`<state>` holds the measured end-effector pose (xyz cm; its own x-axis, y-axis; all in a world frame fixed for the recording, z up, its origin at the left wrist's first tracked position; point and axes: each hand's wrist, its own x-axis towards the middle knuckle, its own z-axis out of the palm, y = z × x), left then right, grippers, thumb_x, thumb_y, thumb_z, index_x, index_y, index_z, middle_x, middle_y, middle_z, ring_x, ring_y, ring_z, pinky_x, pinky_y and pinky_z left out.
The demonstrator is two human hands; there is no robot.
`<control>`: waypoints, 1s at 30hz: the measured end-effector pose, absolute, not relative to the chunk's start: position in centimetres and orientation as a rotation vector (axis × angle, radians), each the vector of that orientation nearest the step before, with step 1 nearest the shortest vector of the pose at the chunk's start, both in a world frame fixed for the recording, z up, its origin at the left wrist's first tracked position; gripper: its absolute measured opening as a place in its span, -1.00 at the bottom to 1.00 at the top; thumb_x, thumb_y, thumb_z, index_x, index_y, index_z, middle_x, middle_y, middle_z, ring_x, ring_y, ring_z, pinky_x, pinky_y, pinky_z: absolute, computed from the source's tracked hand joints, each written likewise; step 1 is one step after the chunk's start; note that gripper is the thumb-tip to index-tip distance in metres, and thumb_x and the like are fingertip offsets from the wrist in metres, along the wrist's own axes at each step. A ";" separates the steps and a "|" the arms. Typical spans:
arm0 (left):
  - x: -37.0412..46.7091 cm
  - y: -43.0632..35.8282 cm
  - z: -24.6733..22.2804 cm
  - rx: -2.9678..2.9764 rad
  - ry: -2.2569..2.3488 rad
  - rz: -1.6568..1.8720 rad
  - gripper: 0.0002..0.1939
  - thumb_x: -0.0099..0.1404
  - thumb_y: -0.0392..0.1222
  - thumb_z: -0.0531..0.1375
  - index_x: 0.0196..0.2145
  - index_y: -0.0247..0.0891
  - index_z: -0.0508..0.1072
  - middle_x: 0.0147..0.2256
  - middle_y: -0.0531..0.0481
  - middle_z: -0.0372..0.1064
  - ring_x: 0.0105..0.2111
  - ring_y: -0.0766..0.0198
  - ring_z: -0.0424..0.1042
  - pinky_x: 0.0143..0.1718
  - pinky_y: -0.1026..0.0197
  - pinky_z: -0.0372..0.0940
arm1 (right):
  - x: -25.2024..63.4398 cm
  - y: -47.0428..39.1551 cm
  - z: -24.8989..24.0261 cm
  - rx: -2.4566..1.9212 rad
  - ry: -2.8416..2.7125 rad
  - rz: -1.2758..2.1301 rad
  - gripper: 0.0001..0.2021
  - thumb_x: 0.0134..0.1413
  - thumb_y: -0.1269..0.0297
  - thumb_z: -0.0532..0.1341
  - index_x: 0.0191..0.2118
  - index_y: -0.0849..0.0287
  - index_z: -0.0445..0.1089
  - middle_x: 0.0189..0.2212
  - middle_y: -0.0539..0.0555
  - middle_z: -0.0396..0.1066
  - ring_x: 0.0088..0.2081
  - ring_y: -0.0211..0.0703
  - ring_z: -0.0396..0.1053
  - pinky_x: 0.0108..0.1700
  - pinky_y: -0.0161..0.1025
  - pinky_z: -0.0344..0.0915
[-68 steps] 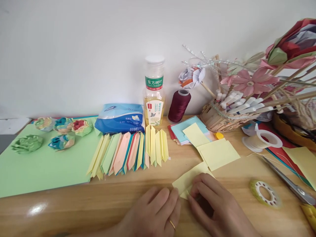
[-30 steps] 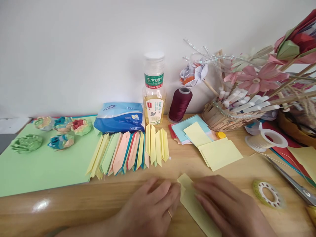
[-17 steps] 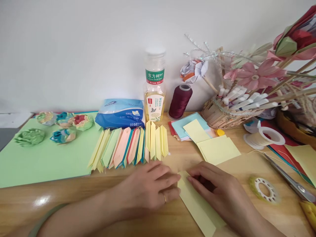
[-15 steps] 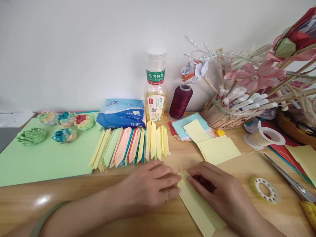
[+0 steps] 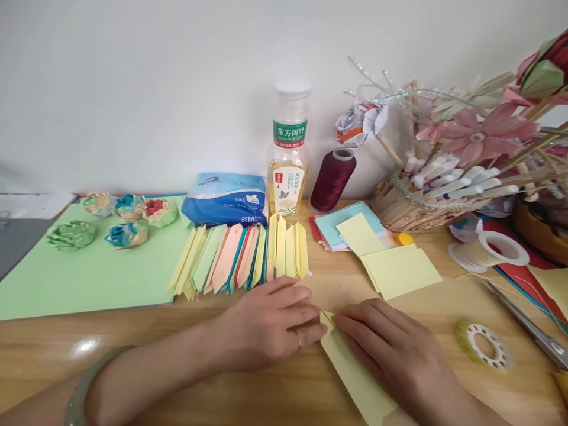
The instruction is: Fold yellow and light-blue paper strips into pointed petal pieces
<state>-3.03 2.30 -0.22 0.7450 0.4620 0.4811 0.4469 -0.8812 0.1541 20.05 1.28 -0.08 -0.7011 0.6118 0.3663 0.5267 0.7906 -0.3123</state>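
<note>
A pale yellow paper strip (image 5: 355,373) lies slanted on the wooden table, with a small fold at its far end. My left hand (image 5: 273,322) rests flat, fingers spread, its fingertips at the strip's left edge near that end. On the strip's right side lies my right hand (image 5: 390,343), its fingers pressed together on the paper by the folded end; its thumb is hidden. Beyond my left hand stands a row of folded paper pieces (image 5: 235,257) in yellow, green, pink, red and blue. More yellow paper (image 5: 403,269) lies beyond my right hand.
Paper flowers (image 5: 71,235) sit on green sheets (image 5: 89,284) at left. Behind are a tissue pack (image 5: 224,201), a bottle (image 5: 288,160), purple thread (image 5: 332,180) and a basket (image 5: 399,204) of pens. White spool (image 5: 488,251), scissors (image 5: 539,331) and tape roll (image 5: 483,346) lie at right.
My right hand has flattened and its fingers have drawn together over the strip. My left hand stays beside the paper's far end. The whole view has shifted slightly.
</note>
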 end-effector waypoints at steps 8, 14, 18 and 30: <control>-3.1 1.8 -0.6 3.008 0.717 0.769 -0.87 0.34 -0.35 0.10 -0.20 -0.37 0.44 -0.16 0.07 0.45 -0.02 0.27 0.26 0.17 0.08 0.07 | 20.0 1.1 -0.1 -0.764 -2.606 0.052 -0.66 0.32 0.43 -0.17 -0.13 0.30 0.35 -0.31 0.16 0.42 -0.26 -0.13 0.32 -0.29 -0.20 0.28; -3.3 1.8 -0.4 3.062 0.692 0.777 -0.81 0.36 -0.35 0.07 -0.13 -0.37 0.44 -0.08 0.08 0.43 0.01 0.26 0.24 0.21 0.07 0.02 | 19.8 1.0 0.1 -0.720 -2.602 -0.033 -0.66 0.30 0.48 -0.16 -0.14 0.32 0.35 -0.33 0.16 0.43 -0.27 -0.11 0.33 -0.27 -0.18 0.27; -3.4 1.9 -0.3 3.109 0.668 0.737 -0.78 0.38 -0.36 0.04 -0.10 -0.36 0.44 -0.07 0.06 0.43 0.04 0.23 0.24 0.19 0.03 0.05 | 19.7 0.9 0.3 -0.718 -2.596 -0.027 -0.65 0.30 0.49 -0.17 -0.17 0.30 0.36 -0.35 0.15 0.42 -0.28 -0.12 0.34 -0.28 -0.18 0.26; -3.2 1.9 -0.1 3.148 0.673 0.749 -0.77 0.38 -0.35 0.02 -0.16 -0.33 0.47 -0.07 0.00 0.43 0.00 0.27 0.29 0.15 0.07 0.14 | 20.0 1.2 0.2 -0.718 -2.613 0.023 -0.65 0.31 0.46 -0.17 -0.13 0.33 0.34 -0.33 0.17 0.41 -0.27 -0.11 0.33 -0.27 -0.17 0.30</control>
